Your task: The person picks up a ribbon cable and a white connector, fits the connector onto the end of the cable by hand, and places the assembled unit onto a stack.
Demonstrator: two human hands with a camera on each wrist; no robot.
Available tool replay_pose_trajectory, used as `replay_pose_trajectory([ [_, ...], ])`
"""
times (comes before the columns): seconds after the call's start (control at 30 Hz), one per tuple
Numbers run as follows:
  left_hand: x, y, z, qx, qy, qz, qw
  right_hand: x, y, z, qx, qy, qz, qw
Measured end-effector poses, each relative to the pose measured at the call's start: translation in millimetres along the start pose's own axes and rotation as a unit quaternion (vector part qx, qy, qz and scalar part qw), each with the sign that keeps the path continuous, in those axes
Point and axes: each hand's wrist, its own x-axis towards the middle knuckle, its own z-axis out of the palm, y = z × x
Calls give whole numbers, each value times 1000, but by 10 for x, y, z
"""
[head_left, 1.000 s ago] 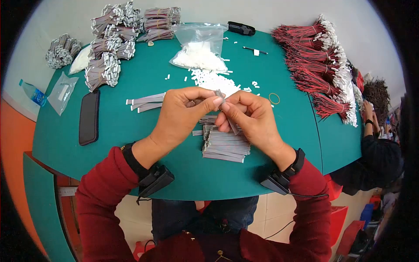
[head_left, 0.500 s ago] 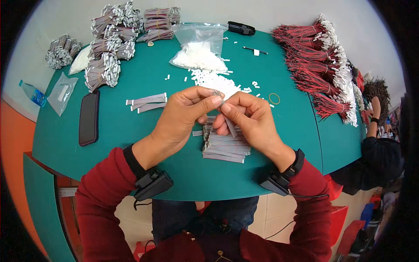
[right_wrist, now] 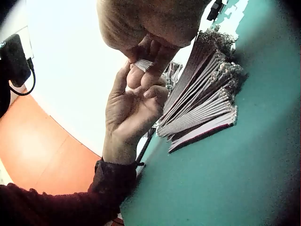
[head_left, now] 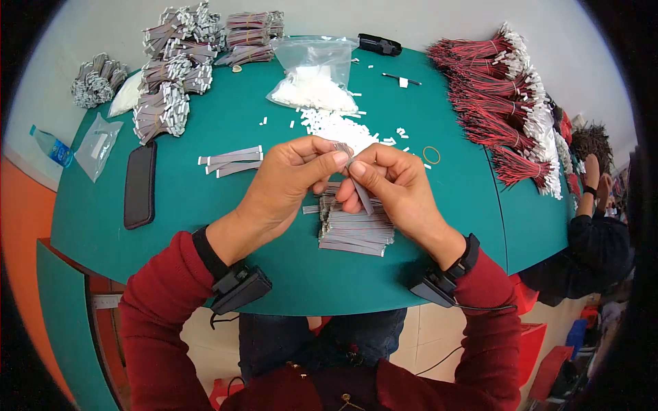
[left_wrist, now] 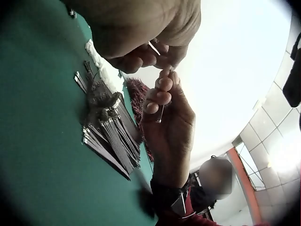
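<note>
Between both hands, above the table, is a short grey flat ribbon cable (head_left: 361, 197). My left hand (head_left: 274, 181) pinches its upper end between thumb and forefinger, where thin separate wires fan out. Thumb and forefinger of my right hand (head_left: 404, 188) pinch it just below, and its tail slants down past the curled fingers. In the right wrist view, the cable's striped strands (right_wrist: 143, 64) show between the fingertips. Under the hands lies a stack of similar grey ribbon cables (head_left: 354, 233). Small white connector housings (head_left: 336, 125) are heaped just beyond the fingertips.
Several ribbon cables with white ends (head_left: 233, 162) lie left of my left hand, near a phone (head_left: 140, 185). A clear bag of white pieces (head_left: 314, 89) stands behind. Bundled grey cables (head_left: 161, 109) and red-black wire bundles (head_left: 490, 103) flank it. Another person (head_left: 600, 240) sits at right.
The cable's tail has swung slightly and shows more below my right hand. Both hands keep nearly the same place and pinch. The other person's hands at right have moved.
</note>
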Motion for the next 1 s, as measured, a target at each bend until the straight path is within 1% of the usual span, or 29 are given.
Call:
replay_pose_trajectory([
  [0.13, -14, 14, 33, 40, 26, 18, 999, -4, -13, -3, -17, 0, 7, 1000],
  [0.23, -23, 6, 59, 69, 36, 68, 995, -16, -46, 19, -32, 2, 16, 999],
  [0.33, -20, -17, 64, 82, 50, 85, 992, -27, -53, 18, -45, -4, 8, 999],
  [0.63, -9, -12, 43, 117, 43, 117, 985, -26, -66, 15, -75, 0, 16, 997],
  [0.73, -13, -51, 68, 79, 33, 111, 990, -11, -84, 54, -49, 19, 19, 998],
  [0.83, -30, -36, 73, 64, 13, 78, 995, -20, -101, 28, -103, 13, 5, 995],
  [0.93, 0, -75, 3, 75, 13, 31, 997, -17, -68, -2, -86, 17, -4, 996],
  [1.0, 15, -38, 11, 51, 10, 32, 998, -21, -83, -4, -91, 22, 2, 996],
])
